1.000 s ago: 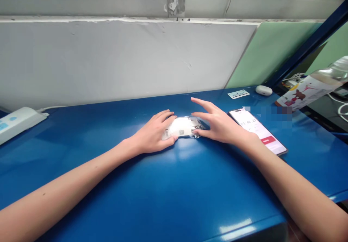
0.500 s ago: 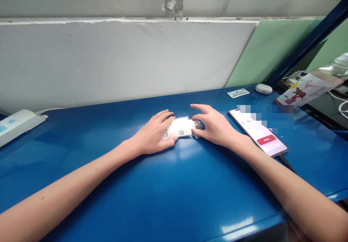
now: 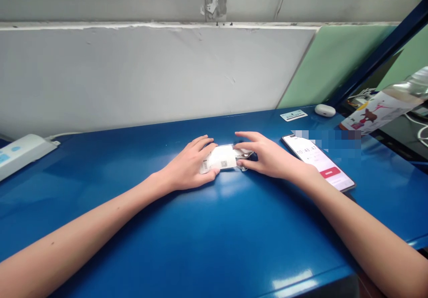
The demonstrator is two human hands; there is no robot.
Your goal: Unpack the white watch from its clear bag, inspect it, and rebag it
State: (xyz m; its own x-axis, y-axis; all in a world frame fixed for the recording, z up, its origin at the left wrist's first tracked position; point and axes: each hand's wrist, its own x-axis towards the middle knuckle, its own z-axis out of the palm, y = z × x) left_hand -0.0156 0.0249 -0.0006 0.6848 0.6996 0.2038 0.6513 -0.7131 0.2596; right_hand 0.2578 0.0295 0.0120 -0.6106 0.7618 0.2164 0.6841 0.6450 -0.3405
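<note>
Head view. Both hands are set down close to each other on the blue worktop [image 3: 214, 235], a short gap between them bridged by a white-labelled packet [image 3: 220, 157]. The packet is lying flat; a square printed code is seen on its label, facing up. Its left end is covered by the left hand [image 3: 192, 166], palm down, with the thumb laid along the near edge and the fingers along the far side; the packet is held between them. At its right end a shiny silvery piece [image 3: 244, 155] is seen between the thumb and fingers of the right hand [image 3: 267, 155]. The topmost finger of that hand is extended, apart from the others. Whether the silvery piece is firmly gripped cannot be told. A small beaded bit [image 3: 244, 169] is noted just below the right thumb.

To the right of the right hand, a smartphone [image 3: 314, 159] is placed face up, its lower part overlapped by the forearm; digits and a red button are displayed. Beyond the right hand, a card [image 3: 294, 115] and a white earbud case [image 3: 325, 110] are laid side by side. Farther right, a labelled bottle [image 3: 374, 110] is seen slanting in the view. Well to the left of the left hand, a white power strip [image 3: 28, 153] is positioned, partly cut off by the frame.
</note>
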